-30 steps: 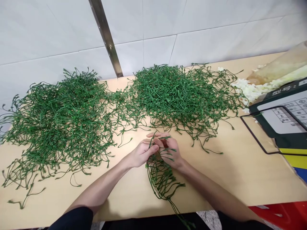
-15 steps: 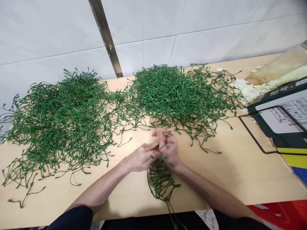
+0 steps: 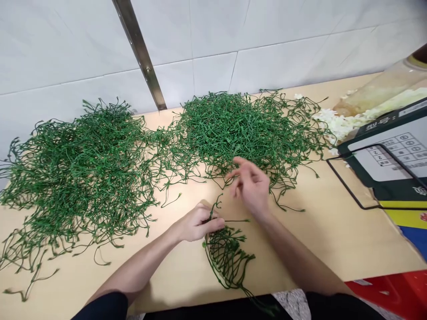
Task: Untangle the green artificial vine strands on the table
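My left hand [image 3: 200, 223] is closed, thumb over fingers, on the top end of a chain of green plastic stems [image 3: 227, 254]. The joined stems hang toward the table's front edge, with thin ends trailing over it. One stem tip sticks up above the fist and another points right. My right hand [image 3: 251, 183] is apart from the chain, its fingers spread and slightly blurred, with nothing visible in them. It hovers at the near edge of a large heap of loose green stems [image 3: 240, 129]. A second heap of the same stems [image 3: 86, 164] spreads across the left side.
White artificial petals [image 3: 340, 123] and a clear container [image 3: 373, 95] lie at the back right. Beside them stands a dark printed box [image 3: 393, 164] with a black wire frame [image 3: 348, 189]. A red object [image 3: 393, 289] shows below the table's right front. A tiled wall [image 3: 283, 40] closes the back.
My right hand has parted from my left and moved up and right to the heap, fingers opening. My left hand keeps hold of the chain. The view has shifted slightly.
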Available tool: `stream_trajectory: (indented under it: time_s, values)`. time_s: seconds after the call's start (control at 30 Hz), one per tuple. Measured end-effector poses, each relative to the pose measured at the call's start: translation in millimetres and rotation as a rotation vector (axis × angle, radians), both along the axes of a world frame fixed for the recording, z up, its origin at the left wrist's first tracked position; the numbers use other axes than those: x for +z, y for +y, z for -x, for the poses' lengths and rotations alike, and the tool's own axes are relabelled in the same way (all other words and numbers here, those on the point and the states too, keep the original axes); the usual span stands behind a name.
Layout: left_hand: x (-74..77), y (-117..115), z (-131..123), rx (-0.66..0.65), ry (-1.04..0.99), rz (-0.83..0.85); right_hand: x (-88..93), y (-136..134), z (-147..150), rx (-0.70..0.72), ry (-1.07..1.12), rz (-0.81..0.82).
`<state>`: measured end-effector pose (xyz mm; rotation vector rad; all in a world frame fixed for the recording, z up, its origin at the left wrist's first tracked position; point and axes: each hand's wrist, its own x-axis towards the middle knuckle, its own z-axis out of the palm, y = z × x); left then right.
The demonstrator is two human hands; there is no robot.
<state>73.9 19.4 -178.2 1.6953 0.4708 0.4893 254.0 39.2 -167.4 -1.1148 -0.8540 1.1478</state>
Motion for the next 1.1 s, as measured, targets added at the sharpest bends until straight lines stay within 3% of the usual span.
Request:
stream_trajectory:
  time_s: [0.07, 0.13, 0.33, 0.5, 0.63, 0.73, 0.83, 0.97, 1.1]
  values:
    - [-3.1, -0.7, 1.4, 0.06, -0.013, 0.088, 2.0, 5.2, -8.4, -0.113, 0.124, -0.052]
    - [-6.2, -1.2, 1.7, 0.166, -0.006, 0.172, -0.2, 6.7, -10.7, -0.125, 0.188, -0.092]
    - [-13.8, -1.6, -5.4, 0.575, -0.08, 0.324, -15.4, -2.6, 8.0, 0.173, 0.218, 0.006]
    - [-15.8, -1.7, -10.4, 0.748, -0.113, 0.361, -16.4, -3.1, 12.8, 0.312, 0.349, 0.117]
    - [-15.4, -1.6, -11.4, 0.786, -0.131, 0.394, -16.8, 1.2, 7.9, 0.339, 0.457, 0.202]
    - [-13.6, -1.6, -11.3, 0.813, -0.126, 0.416, -21.0, 0.4, 7.5, 0.476, 0.365, 0.268]
    - [-10.2, -1.6, -10.9, 0.787, -0.078, 0.372, -25.4, -3.4, 11.0, 0.608, 0.213, 0.223]
    - [-7.5, -1.9, -10.0, 0.732, -0.011, 0.197, -24.8, -6.6, 15.2, 0.557, 0.067, 0.09]
    - [-11.7, -2.2, -8.0, 0.645, -0.065, 0.258, -22.5, -6.3, 14.0, 0.485, -0.028, -0.03]
